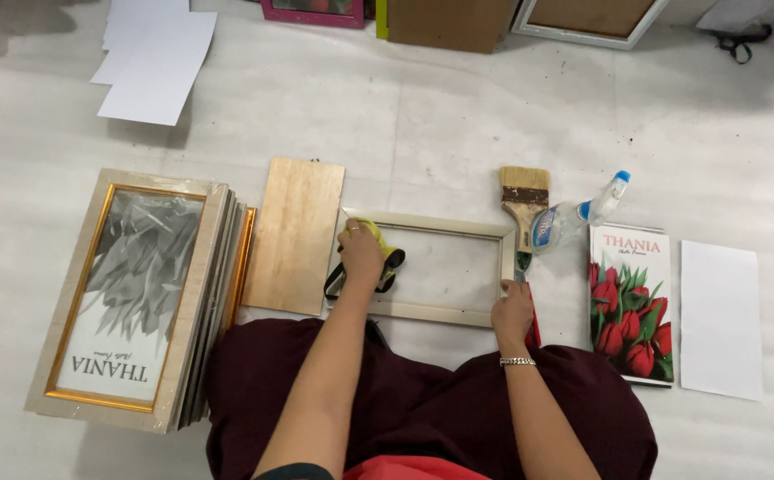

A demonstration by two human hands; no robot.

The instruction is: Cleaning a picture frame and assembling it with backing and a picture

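Observation:
An empty pale wooden frame (pixel 422 221) lies on the white floor in front of me. My left hand (pixel 362 253) rests on its left end, closed around a yellow and black tool (pixel 389 258). My right hand (pixel 512 313) grips the frame's lower right corner, with a red thing (pixel 533 331) under it that I cannot identify. A wooden backing board (pixel 295 235) lies just left of the frame.
A stack of framed pictures (pixel 129 293) sits at the left. A wide paintbrush (pixel 525 200) and a spray bottle (pixel 573 216) lie past the frame's right end. A tulip print (pixel 630 302) and a white sheet (pixel 720 317) are at the right. White sheets (pixel 153 62) and more frames (pixel 587 20) lie farther off.

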